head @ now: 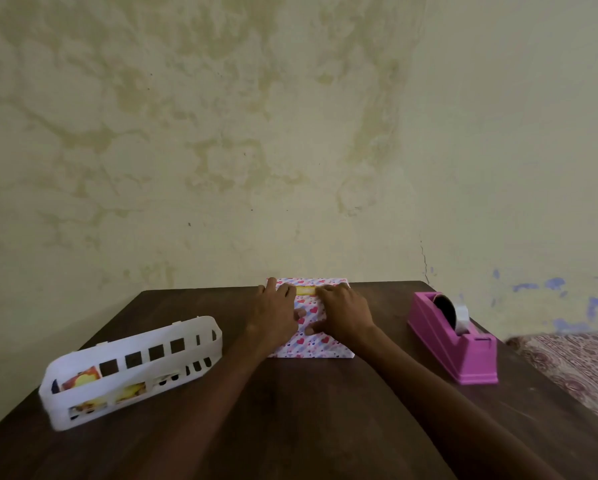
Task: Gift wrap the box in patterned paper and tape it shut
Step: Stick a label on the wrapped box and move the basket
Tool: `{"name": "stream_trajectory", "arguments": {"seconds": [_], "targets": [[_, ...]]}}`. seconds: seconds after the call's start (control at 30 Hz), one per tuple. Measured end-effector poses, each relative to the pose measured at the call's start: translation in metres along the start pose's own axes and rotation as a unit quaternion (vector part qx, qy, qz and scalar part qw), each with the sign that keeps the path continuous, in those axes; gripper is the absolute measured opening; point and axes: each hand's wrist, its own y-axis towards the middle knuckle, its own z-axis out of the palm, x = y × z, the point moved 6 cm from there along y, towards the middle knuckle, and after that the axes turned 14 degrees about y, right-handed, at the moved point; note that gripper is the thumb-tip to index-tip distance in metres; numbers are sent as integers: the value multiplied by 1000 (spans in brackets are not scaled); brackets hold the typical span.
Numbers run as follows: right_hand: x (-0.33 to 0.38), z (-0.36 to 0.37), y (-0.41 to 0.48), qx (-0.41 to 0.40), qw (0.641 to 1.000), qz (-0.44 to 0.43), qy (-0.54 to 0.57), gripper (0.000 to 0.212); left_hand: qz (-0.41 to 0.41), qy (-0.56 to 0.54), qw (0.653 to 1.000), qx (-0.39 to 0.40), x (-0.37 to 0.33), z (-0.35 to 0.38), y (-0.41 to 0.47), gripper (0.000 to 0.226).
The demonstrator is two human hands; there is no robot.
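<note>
A sheet of white paper with pink and blue hearts (320, 342) lies on the dark wooden table (290, 420), folded over a box. A yellow strip of the box (305, 291) shows between my two hands at the far side. My left hand (273, 311) lies on the left part of the paper, fingers stretched toward the far edge. My right hand (342, 311) rests on the right part, its thumb pressing the paper down. Most of the box is hidden under paper and hands.
A pink tape dispenser (458, 341) with a roll of clear tape stands to the right. A white slotted plastic basket (131, 370) holding printed packs sits at the left. The stained wall rises just behind the table. A patterned cloth (581, 365) lies beyond the right edge.
</note>
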Motion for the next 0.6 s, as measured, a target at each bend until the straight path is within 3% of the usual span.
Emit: {"name": "stream_trajectory", "arguments": {"seconds": [0.13, 0.23, 0.3, 0.37, 0.43, 0.53, 0.6], "targets": [[-6, -16, -9, -53, 999, -13, 3, 73, -27, -112, 992, -50, 7, 0, -5, 67], [-15, -16, -10, -40, 998, 20, 35, 90, -57, -182, 978, -88, 21, 1, -8, 74], [-27, -7, -8, 7, 989, 101, 104, 107, -83, -278, 957, -21, 27, 20, -6, 93], [-34, 4, -7, 51, 965, 158, 201, 110, -102, -431, 893, 76, 26, 39, -5, 108], [-39, 9, -2, 50, 955, 166, 240, 104, -106, -510, 849, 91, 26, 46, -1, 106], [-51, 6, 17, 20, 948, 183, 261, 105, -111, -534, 835, 67, 35, 45, 19, 99], [-58, 6, 35, 11, 944, 185, 271, 105, -109, -497, 859, 62, 43, 44, 40, 98]]}}
